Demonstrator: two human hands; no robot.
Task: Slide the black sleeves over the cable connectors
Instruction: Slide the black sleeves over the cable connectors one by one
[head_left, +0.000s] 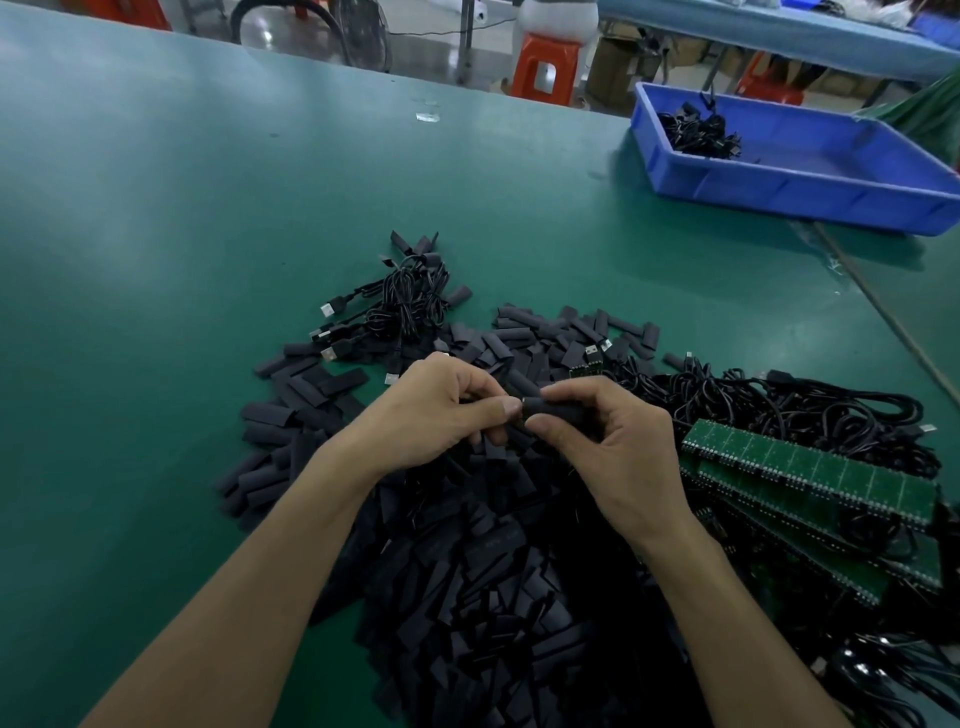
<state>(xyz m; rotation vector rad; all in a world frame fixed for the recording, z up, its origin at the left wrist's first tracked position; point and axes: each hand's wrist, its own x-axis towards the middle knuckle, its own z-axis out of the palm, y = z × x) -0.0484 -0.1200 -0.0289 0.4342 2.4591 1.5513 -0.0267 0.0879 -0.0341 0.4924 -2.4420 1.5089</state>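
Head view: a black tubular sleeve (545, 410) sits at the centre, held between both hands just above a heap of flat black sleeves (467, 571). The right hand (618, 452) has its thumb and fingers curled round the sleeve's right part. The left hand (436, 415) is curled too and pinches the sleeve's left end with its thumb tip pressed against it. Whether a connector is already inside cannot be told.

The heap spreads from the near edge of the picture out under both forearms, with its loose pieces fanned to the left. Just beyond it lies a bundle of black cables with pale metal plugs (405, 306). To the right, touching the heap, a larger tangle of black cables (779, 405) lies behind stacked green circuit-board strips (810, 467).

All of this rests on a green counter (156, 260), whose open surface stretches wide to the left and ahead to the far edge. A blue plastic bin (831, 176) stands well apart near the far right corner and holds a small clump of black cables (698, 132) at its far end. A diagonal seam runs down the counter's right side from the bin. An orange plastic stool (545, 67) stands past the far edge.
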